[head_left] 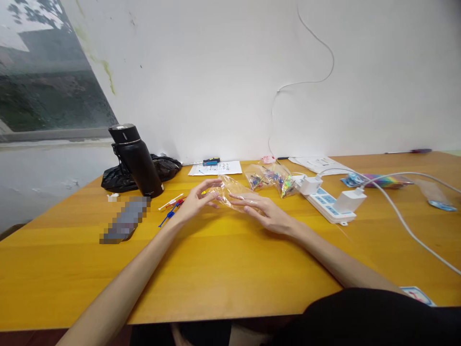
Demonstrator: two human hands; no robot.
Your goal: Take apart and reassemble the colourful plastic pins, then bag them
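A clear, crinkled plastic bag (232,188) is between my two hands above the table. My left hand (197,201) is at the bag's left side, its fingers reaching right and held apart. From the other side my right hand (269,212) overlaps the bag's near edge, fingers stretched out and loosely spread. Neither hand shows a firm grip, and contact at the left fingertips is hard to make out. A small yellow piece shows behind the left fingers. Just left of that hand lie thin blue plastic pieces (169,216), with red and white ones beside them.
Behind are clear bags of colourful small parts (272,179), a printed paper (228,167) and a screwdriver (211,161). A black bottle (139,163) and a pixelated phone-like object (126,220) are left. Right stands a power strip (326,204) with chargers and a white cable (399,216).
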